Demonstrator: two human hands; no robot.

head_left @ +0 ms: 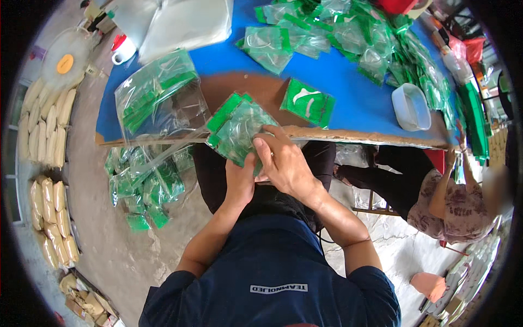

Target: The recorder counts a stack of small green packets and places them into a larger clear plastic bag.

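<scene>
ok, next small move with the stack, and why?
I'd probably square up the green-and-clear packets: their edges look staggered, and the left grip and right grip are both at the stack. The large clear bag lies just left, already holding similar packets.

The packets [244, 126] look glossy, crinkled plastic, the tabletop [218, 59] smooth, and the shirt [272, 259] matt cloth.

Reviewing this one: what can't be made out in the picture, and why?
Left hand, head view: fingers mostly hidden by the green packets and right hand.
Number of held packets, head view: hidden where they overlap.
Plastic sheets, head view: far end cut off by the upper edge.
Red item, head view: cut off by the upper edge.
</scene>
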